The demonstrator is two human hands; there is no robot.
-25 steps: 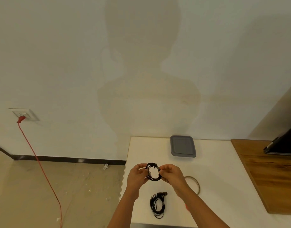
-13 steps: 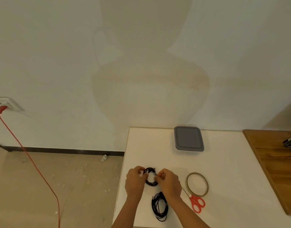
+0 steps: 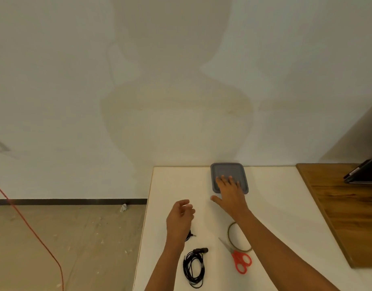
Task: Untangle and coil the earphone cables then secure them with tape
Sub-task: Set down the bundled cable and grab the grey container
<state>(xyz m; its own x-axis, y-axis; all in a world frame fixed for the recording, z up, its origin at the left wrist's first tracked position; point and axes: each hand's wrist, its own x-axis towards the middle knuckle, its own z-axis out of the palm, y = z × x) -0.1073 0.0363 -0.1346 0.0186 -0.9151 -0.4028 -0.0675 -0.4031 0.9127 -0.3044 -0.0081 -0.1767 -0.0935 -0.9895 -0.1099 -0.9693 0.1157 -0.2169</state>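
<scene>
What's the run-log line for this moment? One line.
right hand: fingers spread over gray container | left hand: loosely curled, empty | small coil: under left wrist | tape roll, scissors: untouched

- The right hand (image 3: 229, 198) no longer holds the small coil (image 3: 189, 236); its straight fingers now reach onto the grey lid (image 3: 229, 170)
- The left hand (image 3: 179, 219) now holds nothing
- The small coil now lies on the table (image 3: 172, 185), half under the left wrist

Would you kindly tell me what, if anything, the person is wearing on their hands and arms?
Nothing that shows. The left hand and right hand wear no gloves, and no ring, watch or bracelet is visible. The left forearm and right forearm are uncovered down to the picture's bottom edge, with no sleeve in view.
</scene>
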